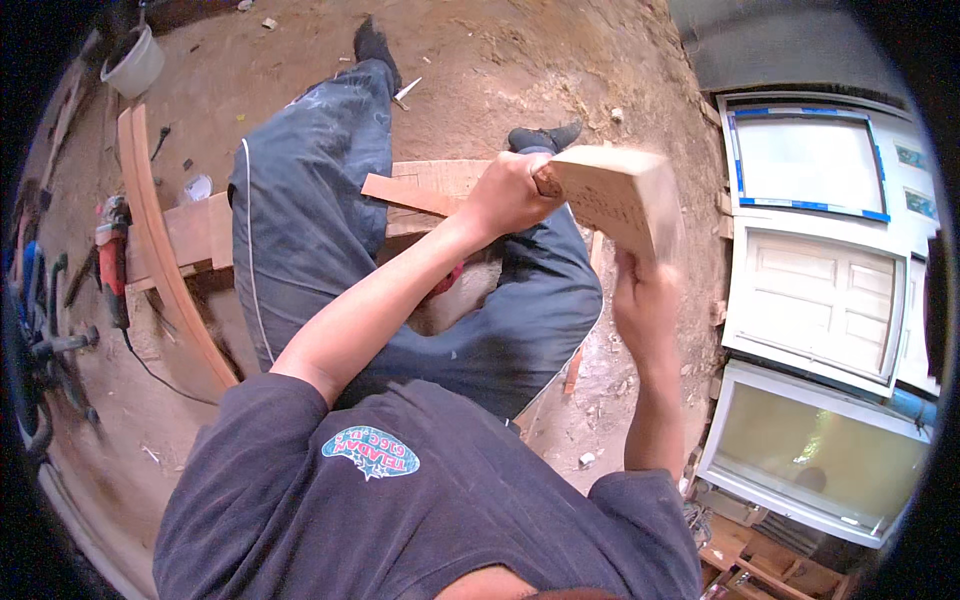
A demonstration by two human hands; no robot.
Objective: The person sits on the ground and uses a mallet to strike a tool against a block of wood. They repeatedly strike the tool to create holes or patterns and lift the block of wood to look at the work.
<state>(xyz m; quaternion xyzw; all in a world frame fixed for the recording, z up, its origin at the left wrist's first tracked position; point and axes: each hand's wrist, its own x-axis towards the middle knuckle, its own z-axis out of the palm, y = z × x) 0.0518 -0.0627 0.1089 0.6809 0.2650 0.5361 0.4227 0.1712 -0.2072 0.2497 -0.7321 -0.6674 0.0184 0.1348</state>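
Observation:
My right hand (645, 310) is closed in a fist at the lower edge of a pale, blocky wooden mallet (612, 195), whose head is smeared by motion. Close to the mallet head, my left hand (508, 195) is closed round a brown wooden handle (546, 181). Only the handle's end shows; the rest is hidden by the hand. A flat reddish wood strip (410, 193) sticks out to the left from under my left wrist. Beneath it lies a wide wooden board (440, 172) between my legs.
A red-and-black power tool (113, 250) with a cord lies at the left beside a long wooden frame piece (165, 250). Blue clamps (35, 280) stand farther left. White framed panels (815, 300) line the right side. A white bucket (133, 65) is at the far left.

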